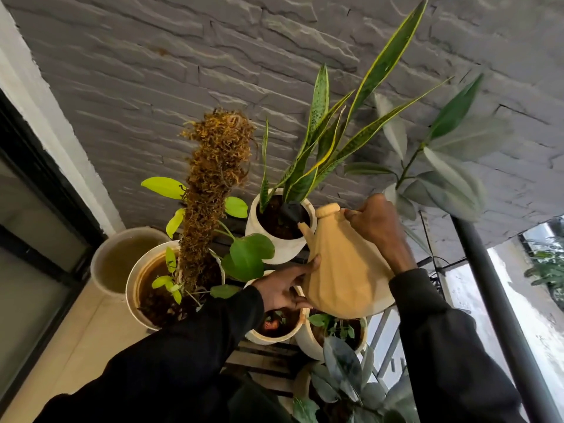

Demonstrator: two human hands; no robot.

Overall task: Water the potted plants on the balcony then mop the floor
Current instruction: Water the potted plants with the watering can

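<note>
Our right hand (377, 228) grips the watering can (345, 270) by its handle, and our left hand (282, 290) steadies its side with flat fingers. The spout is tipped over the white pot (274, 248) at the can's 10 o'clock.

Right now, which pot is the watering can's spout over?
The snake plant pot, white, by the stone wall: the watering can holds its black rose over that soil, not over the moss-pole pot.

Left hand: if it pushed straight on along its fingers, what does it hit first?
The watering can: the left hand points up-right and its fingertips touch the can's side, so nothing lies between.
</note>
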